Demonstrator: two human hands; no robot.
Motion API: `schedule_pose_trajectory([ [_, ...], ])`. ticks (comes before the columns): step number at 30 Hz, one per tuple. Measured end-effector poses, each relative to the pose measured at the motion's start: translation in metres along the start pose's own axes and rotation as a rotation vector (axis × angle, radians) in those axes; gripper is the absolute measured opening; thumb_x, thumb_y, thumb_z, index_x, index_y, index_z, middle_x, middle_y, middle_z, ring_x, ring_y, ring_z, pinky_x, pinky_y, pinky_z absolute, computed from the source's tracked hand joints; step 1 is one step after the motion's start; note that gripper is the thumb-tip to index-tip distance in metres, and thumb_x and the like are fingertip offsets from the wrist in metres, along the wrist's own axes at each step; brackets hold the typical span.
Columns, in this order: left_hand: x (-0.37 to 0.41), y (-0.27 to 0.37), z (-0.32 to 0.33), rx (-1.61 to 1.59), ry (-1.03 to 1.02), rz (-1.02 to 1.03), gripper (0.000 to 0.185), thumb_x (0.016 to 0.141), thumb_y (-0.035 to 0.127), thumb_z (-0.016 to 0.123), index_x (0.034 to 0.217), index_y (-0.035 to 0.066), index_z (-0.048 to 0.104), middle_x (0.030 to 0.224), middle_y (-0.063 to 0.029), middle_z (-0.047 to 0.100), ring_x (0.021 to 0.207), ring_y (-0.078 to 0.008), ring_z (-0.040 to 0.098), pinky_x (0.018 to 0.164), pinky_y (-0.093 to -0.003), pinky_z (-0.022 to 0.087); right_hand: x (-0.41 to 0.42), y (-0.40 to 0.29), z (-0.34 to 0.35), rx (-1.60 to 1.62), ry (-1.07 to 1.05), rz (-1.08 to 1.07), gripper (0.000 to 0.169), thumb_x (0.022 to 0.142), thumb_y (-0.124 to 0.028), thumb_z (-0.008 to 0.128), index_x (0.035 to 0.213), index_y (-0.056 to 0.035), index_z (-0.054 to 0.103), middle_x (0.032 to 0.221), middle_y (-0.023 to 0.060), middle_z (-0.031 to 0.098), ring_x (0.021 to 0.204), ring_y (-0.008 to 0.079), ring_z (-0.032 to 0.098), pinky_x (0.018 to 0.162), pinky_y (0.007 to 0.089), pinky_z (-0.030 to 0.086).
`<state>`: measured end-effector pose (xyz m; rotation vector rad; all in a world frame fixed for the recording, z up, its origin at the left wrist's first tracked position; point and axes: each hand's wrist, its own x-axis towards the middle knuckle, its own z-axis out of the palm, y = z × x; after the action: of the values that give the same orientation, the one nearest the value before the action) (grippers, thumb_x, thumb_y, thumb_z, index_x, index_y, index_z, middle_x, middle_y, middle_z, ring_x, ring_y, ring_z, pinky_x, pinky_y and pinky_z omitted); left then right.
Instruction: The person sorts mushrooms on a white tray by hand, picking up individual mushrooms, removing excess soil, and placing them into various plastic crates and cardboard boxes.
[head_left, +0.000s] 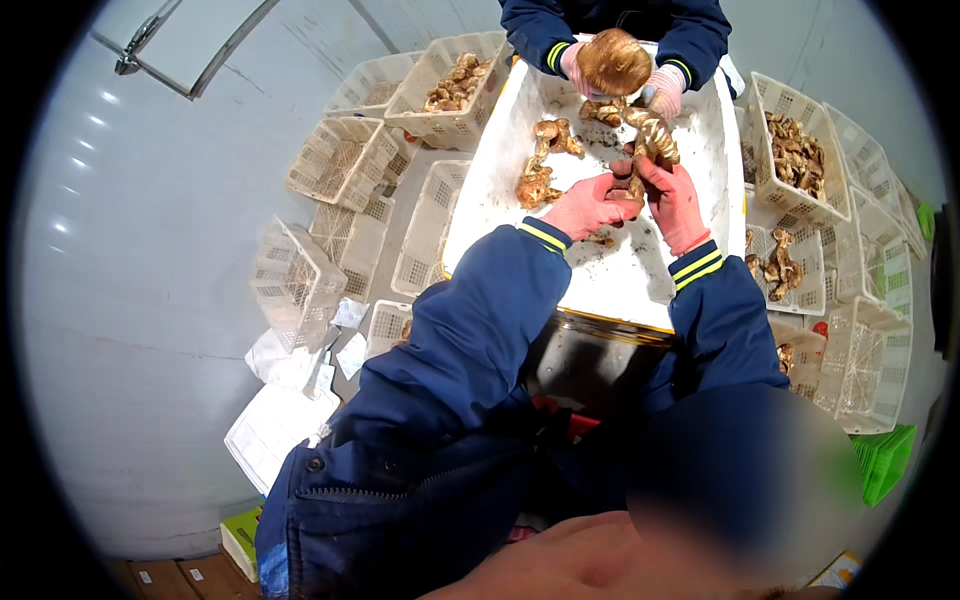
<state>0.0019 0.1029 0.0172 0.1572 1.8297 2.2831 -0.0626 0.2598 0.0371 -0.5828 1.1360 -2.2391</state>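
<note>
Both of my hands wear pink gloves and hold one brown, pale-banded mushroom (651, 139) above a white foam box (487, 202). My left hand (592, 204) grips the lower stem from the left, its fingertips dark with dirt. From the right, my right hand (675, 201) closes on the same mushroom. More mushrooms (535, 184) lie along the left of the box floor, with dark crumbs scattered about. Across the box, another person in a blue jacket and striped gloves (664, 91) has both hands near a large mushroom cap (615, 62); what those fingers grip is partly hidden.
Plastic crates (330, 161) stand on the left, one holding mushrooms (456, 81). On the right, a filled crate (799, 161) and several others surround the box. Green baskets (885, 461) sit at lower right. A white lid (281, 431) and bags (281, 360) lie at lower left.
</note>
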Motion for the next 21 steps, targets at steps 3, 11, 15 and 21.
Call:
schedule_pose_trajectory([
  [3, 0.001, -0.002, -0.004, -0.014, 0.045, 0.05, 0.042, 0.08, 0.019, 0.068, 0.115, 0.002, 0.052, 0.1, -0.0025, 0.059, 0.085, -0.0112, 0.056, 0.073, -0.0255, 0.046, 0.005, 0.006, 0.004, -0.109, -0.01, -0.025, 0.04, 0.092, -0.024, 0.055, 0.12, 0.0035, 0.047, 0.102, 0.0145, 0.063, 0.094, 0.0216, 0.062, 0.085, 0.0318, 0.05],
  [11, -0.007, 0.007, -0.007, -0.325, -0.106, -0.078, 0.036, 0.095, 0.036, 0.049, 0.108, 0.002, 0.053, 0.098, -0.0076, 0.06, 0.078, -0.0145, 0.057, 0.069, -0.0285, 0.05, -0.005, -0.001, 0.009, 0.128, -0.143, 0.006, 0.044, 0.093, -0.022, 0.052, 0.13, -0.0011, 0.041, 0.119, 0.0121, 0.058, 0.1, 0.0189, 0.059, 0.086, 0.0297, 0.047],
  [15, -0.002, 0.005, -0.005, -0.323, -0.169, -0.115, 0.038, 0.095, 0.037, 0.047, 0.107, 0.002, 0.053, 0.1, -0.0082, 0.059, 0.079, -0.014, 0.056, 0.069, -0.0277, 0.049, -0.007, -0.006, 0.009, 0.041, -0.072, -0.01, 0.038, 0.092, -0.02, 0.053, 0.124, -0.0002, 0.046, 0.113, 0.0115, 0.061, 0.096, 0.0173, 0.06, 0.083, 0.0281, 0.047],
  [21, -0.006, 0.015, 0.005, -0.188, 0.044, -0.058, 0.043, 0.092, 0.031, 0.054, 0.123, 0.002, 0.048, 0.107, -0.0078, 0.059, 0.093, -0.0165, 0.06, 0.076, -0.0265, 0.05, -0.01, -0.009, 0.012, -0.119, 0.036, -0.131, 0.033, 0.09, -0.019, 0.056, 0.115, 0.0014, 0.053, 0.105, 0.01, 0.064, 0.093, 0.0152, 0.059, 0.083, 0.0266, 0.045],
])
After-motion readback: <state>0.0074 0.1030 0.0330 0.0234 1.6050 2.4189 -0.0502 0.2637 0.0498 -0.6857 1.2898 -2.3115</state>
